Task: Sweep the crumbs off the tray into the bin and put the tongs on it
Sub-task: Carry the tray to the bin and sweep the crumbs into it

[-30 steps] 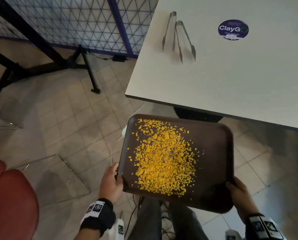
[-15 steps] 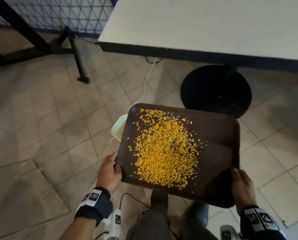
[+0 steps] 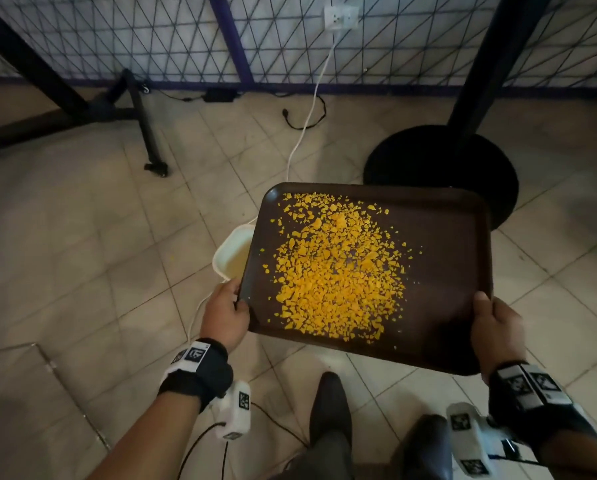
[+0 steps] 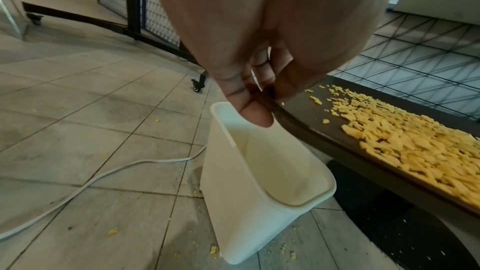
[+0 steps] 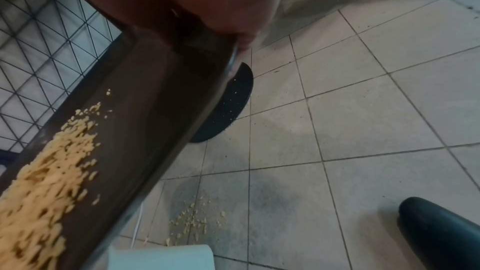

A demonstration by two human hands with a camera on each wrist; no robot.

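Observation:
A dark brown tray [image 3: 446, 258] hangs over the tiled floor, covered with a heap of orange crumbs [image 3: 338, 271]. My left hand [image 3: 226, 310] grips its left edge near the front corner; in the left wrist view the fingers [image 4: 254, 114] pinch the tray rim [image 4: 298, 128]. My right hand [image 3: 494, 323] grips the right edge, thumb on top. A white bin [image 3: 231, 252] stands on the floor, partly hidden under the tray's left side; the left wrist view shows the bin [image 4: 259, 182] open and empty. The tongs are out of view.
A black round table base [image 3: 442, 168] and its post stand behind the tray. A white cable [image 3: 307, 109] runs from a wall socket to the floor. A wire-mesh partition and a wheeled black frame [image 3: 144, 133] line the back. Loose crumbs [image 5: 194, 221] lie on the tiles. My shoes [image 3: 328, 403] are below.
The view has dropped away from the tabletop and tongs to the floor. The tray, still held in both hands, now sits lower over the white bin.

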